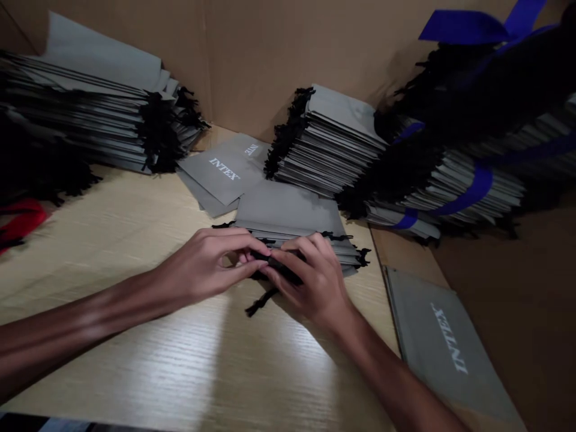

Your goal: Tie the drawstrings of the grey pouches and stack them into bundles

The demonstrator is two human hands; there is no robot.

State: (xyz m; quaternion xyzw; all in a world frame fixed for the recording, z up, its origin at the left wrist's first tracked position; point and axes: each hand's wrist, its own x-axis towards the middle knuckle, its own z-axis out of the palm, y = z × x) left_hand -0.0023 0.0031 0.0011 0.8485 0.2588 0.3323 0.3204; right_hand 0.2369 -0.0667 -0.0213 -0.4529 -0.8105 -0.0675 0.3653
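My left hand (216, 261) and my right hand (312, 273) meet over the middle of the table. Both pinch a narrow black cord piece (281, 267), its exact form partly covered by my fingers. A loose black cord end (261, 303) hangs from it toward the table's front. Just behind my hands lies a low pile of grey drawstring pouches (288, 207), with knotted black cord ends poking out at both sides.
Tall stacks of grey pouches stand at the back left (103, 114) and back centre (328, 144). Bundles tied with blue bands (468, 192) fill the right. Loose INTEX-printed pouches (225, 168) lie behind; another INTEX pouch (445, 336) lies right. A red strip (24, 222) is at left.
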